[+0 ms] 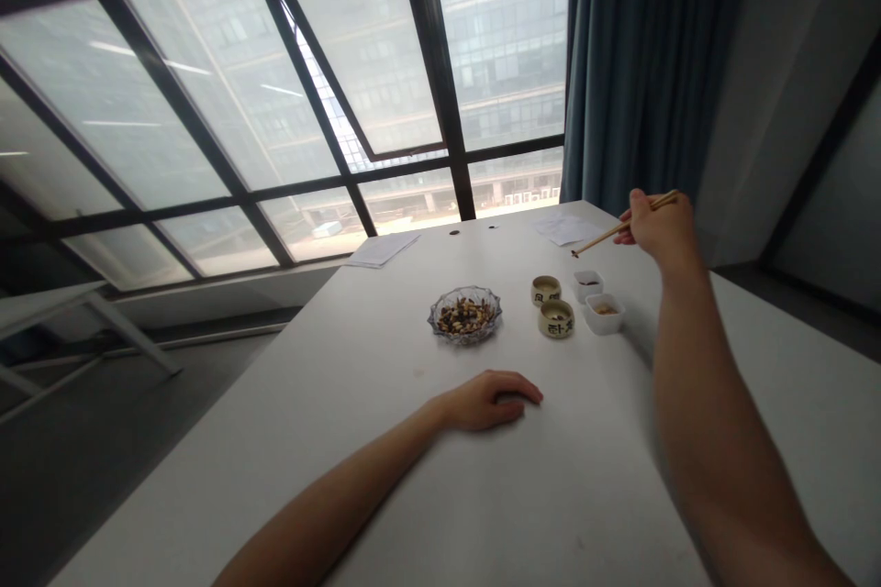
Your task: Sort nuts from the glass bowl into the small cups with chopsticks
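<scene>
My right hand (657, 227) is raised above the far end of the white table, holding a pair of wooden chopsticks (600, 237) with their tips pointing left. Below the tips stand two white square dishes (587, 285) (604, 314) with a little sauce, beside two small lettered ceramic cups (546, 291) (556, 318). My left hand (488, 401) rests on the tabletop (385, 495), fingers loosely curled and holding nothing. Nearest to it, farther up the table, is a cut-glass dish (464, 291) heaped with dark and tan nuts or beans (464, 317).
Loose sheets of paper (383, 249) (568, 230) lie near the table's far end, with two small dark marks between them. Large dark-framed windows (295, 174) and a blue curtain (619, 64) stand beyond it. A white folding table (69, 316) stands at the left.
</scene>
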The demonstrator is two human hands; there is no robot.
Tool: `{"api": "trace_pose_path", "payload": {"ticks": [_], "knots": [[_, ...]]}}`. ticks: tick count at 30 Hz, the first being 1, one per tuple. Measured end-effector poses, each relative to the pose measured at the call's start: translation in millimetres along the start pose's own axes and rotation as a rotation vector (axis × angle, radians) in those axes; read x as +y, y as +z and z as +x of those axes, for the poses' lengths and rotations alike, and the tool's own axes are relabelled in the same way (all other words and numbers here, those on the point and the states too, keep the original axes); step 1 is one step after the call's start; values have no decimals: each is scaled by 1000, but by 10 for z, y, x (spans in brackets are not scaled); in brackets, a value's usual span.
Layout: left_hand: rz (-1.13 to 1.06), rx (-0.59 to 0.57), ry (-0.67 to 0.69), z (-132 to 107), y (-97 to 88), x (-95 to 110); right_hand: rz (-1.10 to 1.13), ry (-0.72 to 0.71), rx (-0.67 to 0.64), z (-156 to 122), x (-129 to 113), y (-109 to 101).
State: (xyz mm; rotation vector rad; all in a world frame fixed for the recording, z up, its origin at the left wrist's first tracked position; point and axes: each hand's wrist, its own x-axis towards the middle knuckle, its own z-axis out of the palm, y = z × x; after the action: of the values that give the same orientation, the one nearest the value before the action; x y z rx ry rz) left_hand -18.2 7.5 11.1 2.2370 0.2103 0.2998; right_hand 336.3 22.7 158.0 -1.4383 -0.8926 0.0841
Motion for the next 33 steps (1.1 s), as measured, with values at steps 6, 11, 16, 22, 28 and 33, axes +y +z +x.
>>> {"api": "trace_pose_path", "payload": {"ticks": [6, 11, 16, 22, 28, 33], "knots": [[-13, 6, 3, -5, -3, 16, -50, 130, 18, 51, 190, 81], [-5, 4, 3, -5, -1, 6, -93, 160, -3, 22, 172, 84], [-11, 7, 0, -3, 5, -4, -69, 179, 10, -2, 97, 54], [-6, 0, 4, -2, 2, 3, 81, 103, -40, -98, -117, 177], [-7, 5, -1, -5, 1, -4, 248, -24, -259, -326, -336, 473], [-6, 7, -4, 0, 6, -10, 279, -90, -392, -500, -408, 674]]}}
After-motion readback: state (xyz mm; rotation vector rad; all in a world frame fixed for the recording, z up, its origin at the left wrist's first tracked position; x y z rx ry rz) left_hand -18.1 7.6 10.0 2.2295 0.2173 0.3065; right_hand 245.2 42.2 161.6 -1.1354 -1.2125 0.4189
